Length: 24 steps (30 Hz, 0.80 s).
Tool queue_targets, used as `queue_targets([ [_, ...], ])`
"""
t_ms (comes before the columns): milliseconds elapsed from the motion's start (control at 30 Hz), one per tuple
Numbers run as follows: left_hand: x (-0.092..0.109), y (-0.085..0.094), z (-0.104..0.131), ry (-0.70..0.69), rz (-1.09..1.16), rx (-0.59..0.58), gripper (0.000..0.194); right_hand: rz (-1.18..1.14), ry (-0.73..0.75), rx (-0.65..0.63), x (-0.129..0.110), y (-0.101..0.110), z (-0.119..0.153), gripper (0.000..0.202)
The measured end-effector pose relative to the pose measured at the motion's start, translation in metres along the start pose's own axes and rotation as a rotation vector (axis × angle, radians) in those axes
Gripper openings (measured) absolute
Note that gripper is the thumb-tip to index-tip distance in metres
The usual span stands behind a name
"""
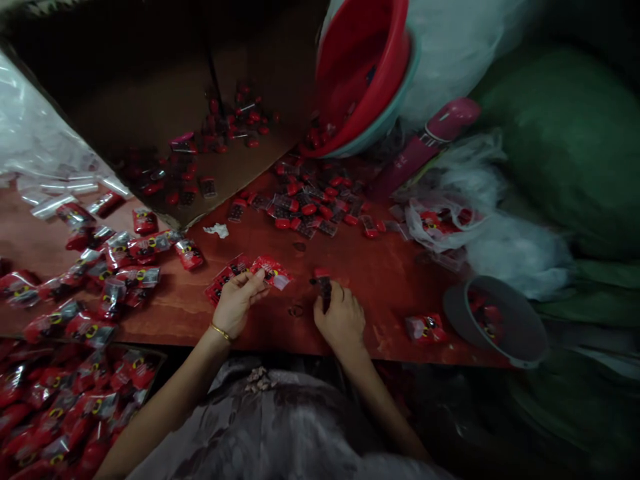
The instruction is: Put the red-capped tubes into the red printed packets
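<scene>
My left hand (236, 300), with a gold bangle at the wrist, pinches a red printed card (271, 272) between thumb and fingers. More red printed cards (220, 283) show on the table just beyond that hand. To the right, my right hand (343, 319) is closed on a small clear container with a red cap (323, 277); its contents look dark, and the fingers partly cover it. Between and beyond the hands lies a pile of similar red-capped containers (305, 203). Dark marks or rings, too dim to identify, are on the tabletop between the hands.
Filled red packets (120, 250) spread over the left of the red table (240, 327), with more in a box below. Behind stands an open cardboard box (270, 73). A red basin (400, 80), purple flask (415, 150), plastic bag (445, 227) and grey tub (455, 313) line the right.
</scene>
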State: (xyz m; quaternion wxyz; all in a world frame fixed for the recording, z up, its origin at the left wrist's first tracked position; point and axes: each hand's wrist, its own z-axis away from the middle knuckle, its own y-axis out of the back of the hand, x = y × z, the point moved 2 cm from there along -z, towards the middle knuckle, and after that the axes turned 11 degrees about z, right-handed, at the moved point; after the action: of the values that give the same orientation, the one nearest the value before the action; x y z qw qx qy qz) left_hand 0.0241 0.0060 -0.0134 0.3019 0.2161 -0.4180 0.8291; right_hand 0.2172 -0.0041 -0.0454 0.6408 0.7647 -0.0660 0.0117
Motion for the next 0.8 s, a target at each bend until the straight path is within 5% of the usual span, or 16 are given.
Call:
queue_targets([
  [167, -0.004, 0.000, -0.001, 0.036, -0.030, -0.047, 0.043, -0.361, 0.053, -0.023, 0.022, -0.003, -0.009, 0.027],
  [367, -0.003, 0.003, -0.003, -0.024, -0.085, -0.088, 0.037, -1.095, 0.178, -0.426, 0.023, 0.030, 0.011, 0.019],
  [500, 0.000, 0.003, -0.002, -0.050, -0.168, -0.152, 0.033, -1.158, 0.175, -0.475, 0.008, 0.041, 0.013, 0.014],
  [800, -0.003, 0.005, -0.004, -0.136, -0.252, -0.211, 0.031, -1.326, 0.088, -0.651, -0.006, 0.030, 0.012, 0.017],
])
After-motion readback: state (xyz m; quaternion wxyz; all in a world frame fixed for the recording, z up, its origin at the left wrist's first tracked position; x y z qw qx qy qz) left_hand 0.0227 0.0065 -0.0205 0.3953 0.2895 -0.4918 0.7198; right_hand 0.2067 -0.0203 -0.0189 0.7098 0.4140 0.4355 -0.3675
